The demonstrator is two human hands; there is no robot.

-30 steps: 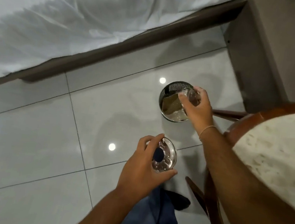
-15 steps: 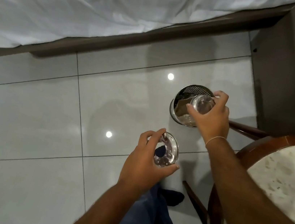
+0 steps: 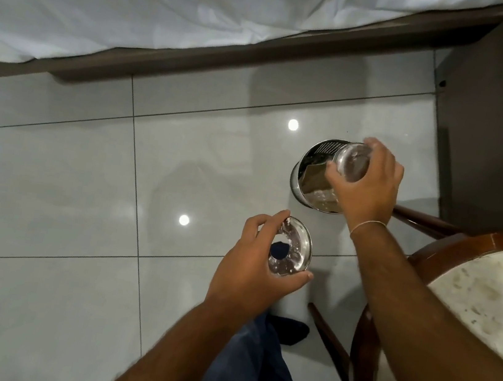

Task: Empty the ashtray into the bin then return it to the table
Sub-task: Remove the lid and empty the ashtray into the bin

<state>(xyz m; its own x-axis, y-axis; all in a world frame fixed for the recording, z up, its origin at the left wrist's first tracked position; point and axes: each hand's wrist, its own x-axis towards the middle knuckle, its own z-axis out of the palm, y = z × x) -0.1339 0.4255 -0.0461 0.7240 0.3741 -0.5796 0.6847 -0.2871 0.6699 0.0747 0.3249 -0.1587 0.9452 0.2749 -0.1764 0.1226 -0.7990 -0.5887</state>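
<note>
My right hand [image 3: 368, 187] grips the ashtray's round metal bowl [image 3: 351, 166] and holds it tilted over the small metal bin [image 3: 310, 166] on the floor. Brown paper and pale debris lie inside the bin. My left hand [image 3: 253, 261] holds the ashtray's shiny metal lid [image 3: 295, 249], a ring with a central hole, above the floor tiles nearer to me. The round table [image 3: 488, 288] with its pale stone top and wooden rim is at the right edge.
A bed with white sheets [image 3: 173, 1] and a dark wooden base runs across the top. A grey cabinet [image 3: 497, 111] stands at the upper right. Wooden table legs [image 3: 331, 347] reach out near my foot on the glossy tiled floor [image 3: 49, 194].
The view has swung left and down, so the bin and both hands sit further right. My right hand has turned the bowl more over the bin; the left hand keeps the lid steady.
</note>
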